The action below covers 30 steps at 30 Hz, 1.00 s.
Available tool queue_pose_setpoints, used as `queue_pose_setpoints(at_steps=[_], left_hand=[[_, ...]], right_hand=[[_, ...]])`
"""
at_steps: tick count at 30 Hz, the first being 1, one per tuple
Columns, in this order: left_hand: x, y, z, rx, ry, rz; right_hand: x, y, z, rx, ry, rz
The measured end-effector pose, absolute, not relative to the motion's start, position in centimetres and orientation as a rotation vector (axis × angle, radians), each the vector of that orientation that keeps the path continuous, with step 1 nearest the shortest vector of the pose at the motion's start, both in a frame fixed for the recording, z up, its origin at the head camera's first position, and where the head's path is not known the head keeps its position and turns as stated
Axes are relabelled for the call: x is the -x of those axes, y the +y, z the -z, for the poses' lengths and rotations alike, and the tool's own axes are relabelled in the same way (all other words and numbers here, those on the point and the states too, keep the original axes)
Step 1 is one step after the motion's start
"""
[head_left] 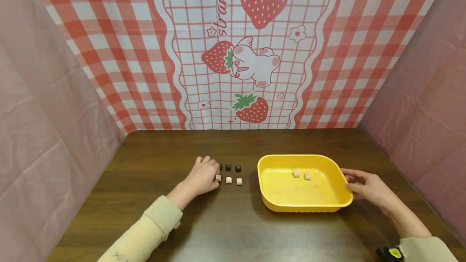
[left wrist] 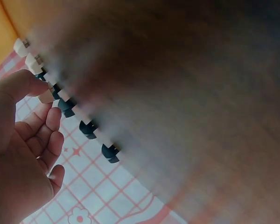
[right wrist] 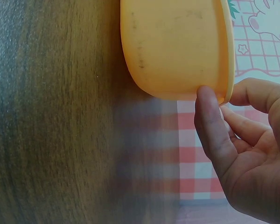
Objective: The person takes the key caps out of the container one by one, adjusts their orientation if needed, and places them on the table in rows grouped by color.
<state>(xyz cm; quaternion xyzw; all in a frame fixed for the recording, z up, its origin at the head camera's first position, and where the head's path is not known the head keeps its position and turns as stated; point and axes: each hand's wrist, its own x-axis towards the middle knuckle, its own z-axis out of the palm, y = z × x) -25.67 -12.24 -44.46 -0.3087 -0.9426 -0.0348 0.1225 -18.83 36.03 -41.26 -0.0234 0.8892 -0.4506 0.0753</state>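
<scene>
My left hand [head_left: 203, 176] is at the left end of two short rows of keycaps, its thumb and fingertips pinching a beige keycap [left wrist: 46, 96]. Two more beige keycaps [head_left: 228, 180] sit in the near row, to the right of that hand. Black keycaps [head_left: 238, 168] form the far row, partly covered by the fingers in the head view. On the right, a yellow plastic basin [head_left: 306, 205] holds two beige keycaps [head_left: 307, 176] on its floor. My right hand [head_left: 371, 188] grips the basin's right rim, thumb on one side and fingers on the other.
The dark wooden table [head_left: 218, 229] carries all of this. Behind it hangs a strawberry-print checked cloth [head_left: 251, 64], and pink cloth [head_left: 411, 92] closes off both sides.
</scene>
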Motion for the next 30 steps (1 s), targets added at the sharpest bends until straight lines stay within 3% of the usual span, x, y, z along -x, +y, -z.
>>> queue_pose_setpoints(at_steps=[20, 30], left_hand=[[26.0, -12.1, 45.3, 0.915, -2.777, 0.084], [25.9, -11.5, 43.3, 0.924, -2.778, 0.079]], right_hand=[[18.8, 35.9, 41.2, 0.094, 2.640, 1.374], [18.7, 35.9, 41.2, 0.073, 2.629, 1.370]])
